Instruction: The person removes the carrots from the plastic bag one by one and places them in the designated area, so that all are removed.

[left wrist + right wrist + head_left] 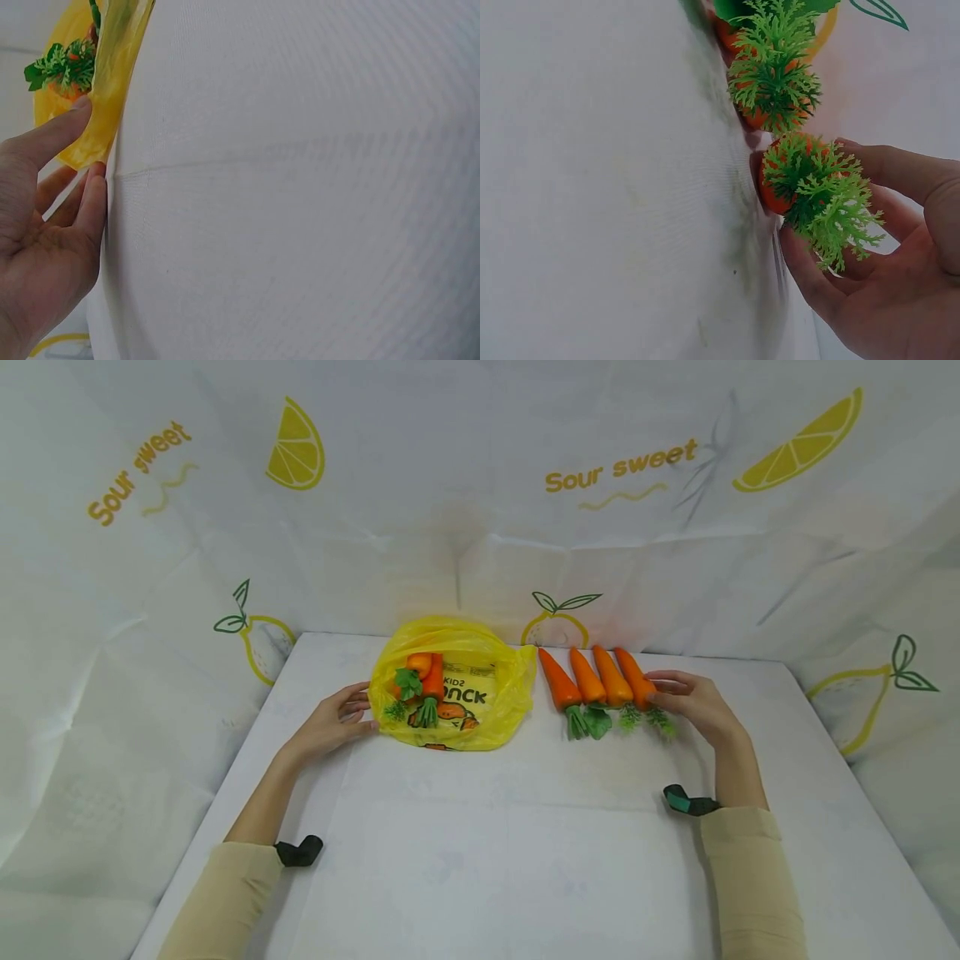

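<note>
In the head view a yellow plastic bag [513,693] lies with its mouth facing me. Inside it are a carrot [433,681] with green stems and a rounder orange vegetable [418,664] with green leaves. My left hand [337,720] holds the bag's left edge, thumb and fingers to either side of it in the left wrist view. To the right, several orange carrots lie in a row, tips pointing away. My right hand [693,702] grips the rightmost carrot [632,675] between thumb and fingers; its feathery greens [825,199] hang over the palm in the right wrist view.
The other carrots [557,681] stand close beside the gripped one, just right of the bag. A white cloth covers the table [495,860]. Behind its far edge rises a white curtain [450,510] printed with lemons and lettering.
</note>
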`<state>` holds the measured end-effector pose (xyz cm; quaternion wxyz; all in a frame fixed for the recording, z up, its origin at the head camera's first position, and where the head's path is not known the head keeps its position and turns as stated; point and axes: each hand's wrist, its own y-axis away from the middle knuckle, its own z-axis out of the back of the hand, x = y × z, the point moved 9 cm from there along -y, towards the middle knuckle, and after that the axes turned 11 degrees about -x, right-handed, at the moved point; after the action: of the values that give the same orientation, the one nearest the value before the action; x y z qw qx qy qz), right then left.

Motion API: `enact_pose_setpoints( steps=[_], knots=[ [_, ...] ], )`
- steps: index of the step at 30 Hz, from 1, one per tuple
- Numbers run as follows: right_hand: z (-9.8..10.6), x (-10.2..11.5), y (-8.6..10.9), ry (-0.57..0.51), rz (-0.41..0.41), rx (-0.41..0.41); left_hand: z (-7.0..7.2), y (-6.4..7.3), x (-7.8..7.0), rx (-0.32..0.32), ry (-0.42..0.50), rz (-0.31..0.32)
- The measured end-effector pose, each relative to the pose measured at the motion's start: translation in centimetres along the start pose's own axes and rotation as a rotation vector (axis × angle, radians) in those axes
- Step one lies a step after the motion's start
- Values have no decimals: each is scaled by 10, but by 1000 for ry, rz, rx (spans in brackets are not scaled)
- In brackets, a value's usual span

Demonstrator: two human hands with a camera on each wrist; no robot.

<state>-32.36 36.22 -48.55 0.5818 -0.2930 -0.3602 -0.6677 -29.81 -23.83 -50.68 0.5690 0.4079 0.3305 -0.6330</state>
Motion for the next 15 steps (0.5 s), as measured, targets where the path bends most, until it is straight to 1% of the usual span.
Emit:
enact_pose_setpoints(
  steps=[4, 6, 10, 15],
  knots=[
    [6, 8, 2, 2, 44, -61, 0, 0, 0, -3, -10, 3],
    [9, 13, 2, -13, 47, -86, 0, 0, 0, -4, -17, 3],
    [13, 23, 4, -30, 61, -117, 0, 0, -1, -6, -12, 13],
    [18, 38, 7, -39, 96, -151, 0, -1, -1, -7, -9, 20]
  ],
)
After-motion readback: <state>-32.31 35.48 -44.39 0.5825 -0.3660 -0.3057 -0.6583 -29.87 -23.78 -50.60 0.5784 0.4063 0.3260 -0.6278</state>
